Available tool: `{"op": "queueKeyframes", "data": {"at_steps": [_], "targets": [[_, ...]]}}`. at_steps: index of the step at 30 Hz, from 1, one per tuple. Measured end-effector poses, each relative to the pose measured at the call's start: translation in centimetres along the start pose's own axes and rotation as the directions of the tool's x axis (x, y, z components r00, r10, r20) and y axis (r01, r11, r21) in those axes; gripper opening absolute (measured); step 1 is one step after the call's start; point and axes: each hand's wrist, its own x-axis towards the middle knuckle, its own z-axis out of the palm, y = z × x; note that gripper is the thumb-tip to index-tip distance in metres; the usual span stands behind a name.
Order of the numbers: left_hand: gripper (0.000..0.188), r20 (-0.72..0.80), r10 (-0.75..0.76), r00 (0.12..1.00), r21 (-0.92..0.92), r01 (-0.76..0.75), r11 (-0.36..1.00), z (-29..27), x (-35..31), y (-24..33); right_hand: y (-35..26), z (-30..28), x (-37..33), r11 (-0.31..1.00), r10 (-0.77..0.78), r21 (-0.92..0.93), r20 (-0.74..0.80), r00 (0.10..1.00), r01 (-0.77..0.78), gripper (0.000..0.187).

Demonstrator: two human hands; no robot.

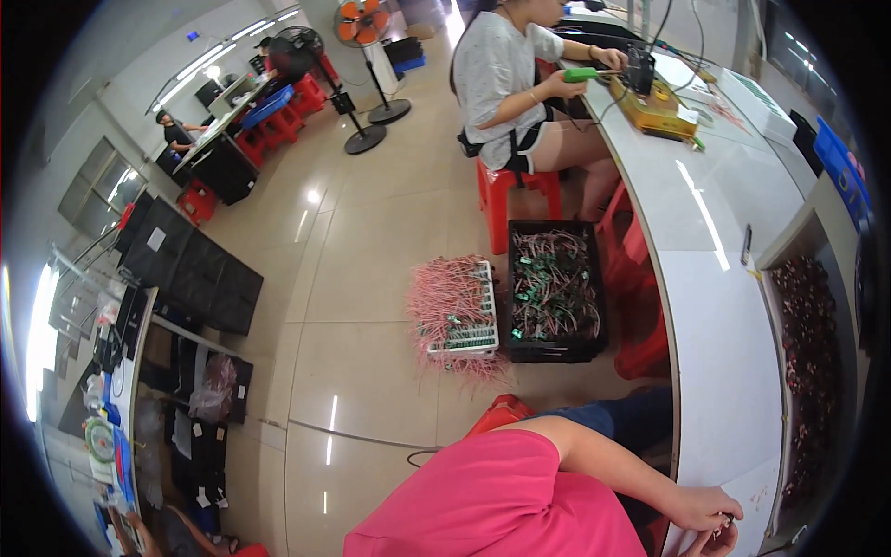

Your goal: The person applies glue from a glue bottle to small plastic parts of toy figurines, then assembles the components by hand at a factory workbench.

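Note:
From the bottom of the view, a pink sleeve and bare arm lead to my left hand (pixel 703 507), over the white table at the lower right. Its fingers are pinched on a small, partly dark piece, too tiny to name. Just below, my right hand (pixel 717 540) meets it, fingers curled in at the same spot; the picture's lower edge cuts it off. A pale sheet (pixel 754 492) with small specks lies beside the hands. Farther right stands a long, light-walled bin filled with many small dark reddish parts (pixel 806 343).
A pen-like tool (pixel 746 244) lies on the white table (pixel 715 343). On the floor are a black crate (pixel 557 353) of wired green boards and a white tray (pixel 490 306) with pink wires. A co-worker (pixel 506 84) holds a green-handled tool (pixel 582 74). Red stools (pixel 640 316) stand under the table.

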Motion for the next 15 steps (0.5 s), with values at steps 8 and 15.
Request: {"op": "queueKeyframes", "data": {"at_steps": [8, 15], "targets": [[0.03, -0.007, 0.006, 1.0, 0.08, -0.006, 0.997, 0.0, -0.3, 0.3, -1.2, 0.9, 0.0, 0.994, 0.048, 0.107, -0.088, 0.995, -0.039, 0.02], [0.03, 0.074, -0.149, 0.986, -0.137, 0.159, 0.978, -0.7, -0.5, 2.8, -0.4, 0.5, -0.1, 0.996, 0.028, 0.09, -0.001, 1.0, -0.027, 0.028]]}}
